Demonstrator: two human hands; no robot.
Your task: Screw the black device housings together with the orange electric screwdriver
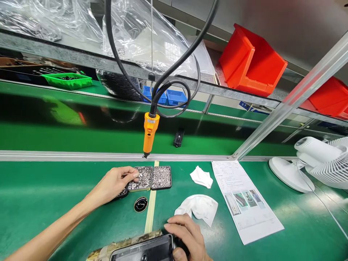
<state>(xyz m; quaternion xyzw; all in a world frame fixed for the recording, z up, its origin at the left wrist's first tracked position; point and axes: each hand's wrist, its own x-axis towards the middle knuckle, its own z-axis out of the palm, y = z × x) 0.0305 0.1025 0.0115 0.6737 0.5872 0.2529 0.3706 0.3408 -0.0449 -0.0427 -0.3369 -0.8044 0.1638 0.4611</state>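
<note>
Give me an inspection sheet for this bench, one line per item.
Surface: green bench mat, yellow tape strip down it.
Job's things: small metal trays of silver parts; black glossy device; black oval badge.
Clutter: white crumpled cloths; printed instruction sheet.
Grippers: left hand fingers in the trays; right hand on the device.
Cables: black cable to hanging orange screwdriver.
Surroundings: red bins, white fan.

I see two screw trays [153, 178] side by side under the hanging screwdriver [149, 135], instruction sheet [244, 199] right, fan [312, 165] far right.
</note>
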